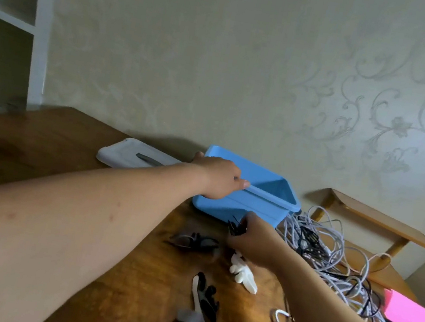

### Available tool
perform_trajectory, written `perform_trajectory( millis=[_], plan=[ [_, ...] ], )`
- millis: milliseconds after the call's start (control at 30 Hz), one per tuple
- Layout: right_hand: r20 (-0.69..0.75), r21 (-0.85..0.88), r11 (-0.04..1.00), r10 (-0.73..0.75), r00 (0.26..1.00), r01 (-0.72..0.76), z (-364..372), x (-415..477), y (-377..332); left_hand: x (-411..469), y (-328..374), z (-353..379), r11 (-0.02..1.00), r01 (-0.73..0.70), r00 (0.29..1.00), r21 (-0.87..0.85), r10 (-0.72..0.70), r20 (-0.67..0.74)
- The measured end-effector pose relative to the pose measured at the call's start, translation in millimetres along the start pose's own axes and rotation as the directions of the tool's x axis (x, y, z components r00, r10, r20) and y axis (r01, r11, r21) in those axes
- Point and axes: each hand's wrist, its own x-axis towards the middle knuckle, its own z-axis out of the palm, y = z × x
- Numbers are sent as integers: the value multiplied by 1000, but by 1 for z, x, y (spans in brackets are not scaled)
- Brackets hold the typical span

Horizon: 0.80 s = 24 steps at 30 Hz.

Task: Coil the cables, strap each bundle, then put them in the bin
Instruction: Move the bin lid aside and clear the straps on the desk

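Blue bin point(239, 209) under left hand point(217, 178) fingers point(242, 184)

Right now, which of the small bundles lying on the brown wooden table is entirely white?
The small white bundle beside the right hand; the black bundle lies left of it, the black-and-white bundle nearer the camera.

Left hand point(216, 179) and right hand point(253, 241) are bare, and so are the left forearm point(86, 210) and right forearm point(335, 308) behind them; a few small marks dot the left one.
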Motion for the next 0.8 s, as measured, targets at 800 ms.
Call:
perform_trajectory(
  millis=[800],
  plan=[
    [-320, -63, 983, -185, 929, 174, -33, -59, -2, -85, -22, 28, 980, -122, 926, -160, 54, -373]
  ],
)
